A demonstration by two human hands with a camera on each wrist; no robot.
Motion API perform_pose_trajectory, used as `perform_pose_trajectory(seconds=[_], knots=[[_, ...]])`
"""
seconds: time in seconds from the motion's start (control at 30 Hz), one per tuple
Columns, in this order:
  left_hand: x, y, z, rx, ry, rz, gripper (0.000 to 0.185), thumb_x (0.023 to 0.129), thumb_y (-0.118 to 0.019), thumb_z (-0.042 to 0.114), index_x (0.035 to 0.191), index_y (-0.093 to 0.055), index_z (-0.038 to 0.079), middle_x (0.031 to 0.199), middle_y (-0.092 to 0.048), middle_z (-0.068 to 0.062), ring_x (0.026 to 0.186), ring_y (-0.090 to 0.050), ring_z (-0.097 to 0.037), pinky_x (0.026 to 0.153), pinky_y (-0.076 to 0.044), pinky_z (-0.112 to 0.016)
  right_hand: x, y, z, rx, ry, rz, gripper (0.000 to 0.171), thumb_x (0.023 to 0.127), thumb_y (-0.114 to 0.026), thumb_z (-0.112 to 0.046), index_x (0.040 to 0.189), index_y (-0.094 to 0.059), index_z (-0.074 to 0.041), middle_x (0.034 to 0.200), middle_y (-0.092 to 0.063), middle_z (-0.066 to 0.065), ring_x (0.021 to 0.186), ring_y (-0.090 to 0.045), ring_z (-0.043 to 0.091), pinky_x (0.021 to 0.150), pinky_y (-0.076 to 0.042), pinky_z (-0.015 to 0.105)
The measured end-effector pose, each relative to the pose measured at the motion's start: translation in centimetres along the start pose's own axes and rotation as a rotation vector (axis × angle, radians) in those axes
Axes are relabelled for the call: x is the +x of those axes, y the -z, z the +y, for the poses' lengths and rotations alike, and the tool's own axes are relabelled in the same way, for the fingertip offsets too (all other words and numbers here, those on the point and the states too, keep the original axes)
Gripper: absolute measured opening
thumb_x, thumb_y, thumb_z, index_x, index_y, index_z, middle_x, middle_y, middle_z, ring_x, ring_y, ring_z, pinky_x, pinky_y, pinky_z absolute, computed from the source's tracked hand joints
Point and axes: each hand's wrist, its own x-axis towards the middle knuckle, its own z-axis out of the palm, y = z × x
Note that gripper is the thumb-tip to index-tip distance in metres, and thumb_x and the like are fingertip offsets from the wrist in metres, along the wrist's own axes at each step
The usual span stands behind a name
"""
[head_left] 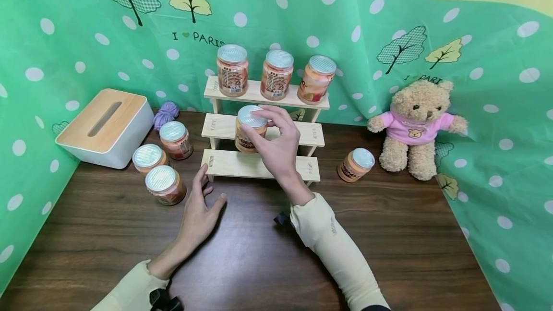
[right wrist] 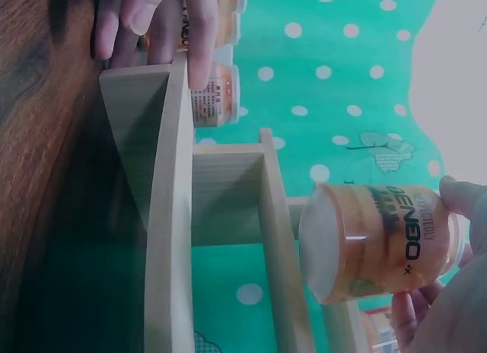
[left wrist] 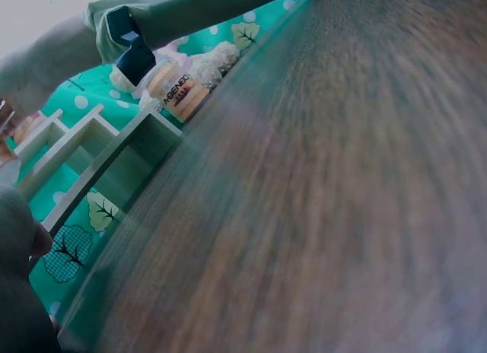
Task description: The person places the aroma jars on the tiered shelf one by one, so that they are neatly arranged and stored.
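Left hand (head_left: 199, 215) rests on the table, fingers spread; right hand (head_left: 276, 140) grips a jar (head_left: 250, 128) by its lid above the middle shelf (head_left: 313, 134), where it could clip the edge and tip.

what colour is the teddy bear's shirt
Pink, on the teddy bear; the head view shows it best.

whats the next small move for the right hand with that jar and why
Probably lower the jar onto the middle step and let go: the right hand grips it by the lid just above that step, and the top step already carries three jars.
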Motion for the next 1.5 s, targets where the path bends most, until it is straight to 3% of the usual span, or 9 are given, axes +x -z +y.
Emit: perform_pose_trajectory(seconds=[0.67,1.03,1.3,1.5], knots=[[0.0,-0.1,-0.6,0.016,0.004,0.001,0.097,0.097,-0.079,0.0,0.175,-0.029,0.025,0.177,-0.039,-0.005,0.149,-0.053,-0.027,0.113,-0.049,-0.013,0.9,-2.5,0.4,-0.062,-0.037,-0.008,0.033,0.086,-0.098,-0.017,0.113,-0.085,-0.003,0.13,-0.072,0.015,0.122,-0.065,0.022,0.095,-0.056,0.033],[-0.1,0.0,0.0,0.033,0.009,0.0,0.095,0.098,-0.078,0.001,0.175,-0.028,0.026,0.177,-0.039,-0.006,0.147,-0.055,-0.029,0.113,-0.049,-0.014,1.1,-3.9,0.6,-0.05,-0.032,0.002,0.034,0.087,-0.098,-0.019,0.115,-0.085,-0.005,0.124,-0.061,0.015,0.118,-0.059,0.025,0.098,-0.06,0.042],[-0.1,0.0,-0.4,0.053,0.012,-0.01,0.096,0.099,-0.078,0.003,0.176,-0.026,0.027,0.178,-0.037,-0.004,0.147,-0.056,-0.03,0.115,-0.053,-0.023,1.2,-5.1,1.4,-0.068,0.025,0.041,0.035,0.086,-0.099,-0.019,0.114,-0.084,-0.004,0.124,-0.062,0.016,0.119,-0.06,0.027,0.101,-0.056,0.029],[0.0,0.0,-0.9,0.055,0.002,-0.01,0.097,0.099,-0.079,0.003,0.176,-0.026,0.027,0.178,-0.037,-0.003,0.147,-0.056,-0.029,0.114,-0.052,-0.021,1.2,-5.7,1.5,-0.089,0.059,0.079,0.036,0.084,-0.1,-0.019,0.112,-0.083,-0.004,0.123,-0.062,0.017,0.119,-0.06,0.028,0.102,-0.053,0.027]])
